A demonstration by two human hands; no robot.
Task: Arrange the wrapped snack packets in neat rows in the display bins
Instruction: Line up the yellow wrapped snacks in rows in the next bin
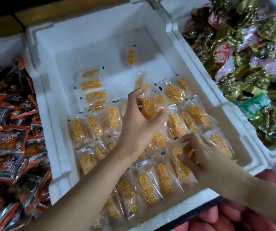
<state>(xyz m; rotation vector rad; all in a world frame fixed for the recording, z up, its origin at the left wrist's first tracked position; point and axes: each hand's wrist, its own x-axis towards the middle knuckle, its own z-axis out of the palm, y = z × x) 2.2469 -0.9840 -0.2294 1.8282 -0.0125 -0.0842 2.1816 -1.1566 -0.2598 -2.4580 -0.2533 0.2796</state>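
Observation:
A white foam bin (90, 35) in the middle holds many clear packets of orange dried fruit (147, 184) with orange lettering. Most of them lie loosely across its near half. A short neat column of packets (93, 90) lies at mid-left, and one lone packet (131, 56) lies near the far wall. My left hand (140, 120) grips a bunch of these packets (149, 105) above the bin's middle. My right hand (198, 152) is lower right, its fingers curled round a packet (190, 153) on the pile.
A bin on the left is full of red and black snack packets (9, 144). Another foam bin (175, 30) on the right holds green, gold and pink wrapped snacks (250, 52). Pink objects (230, 217) lie below the bin's near edge.

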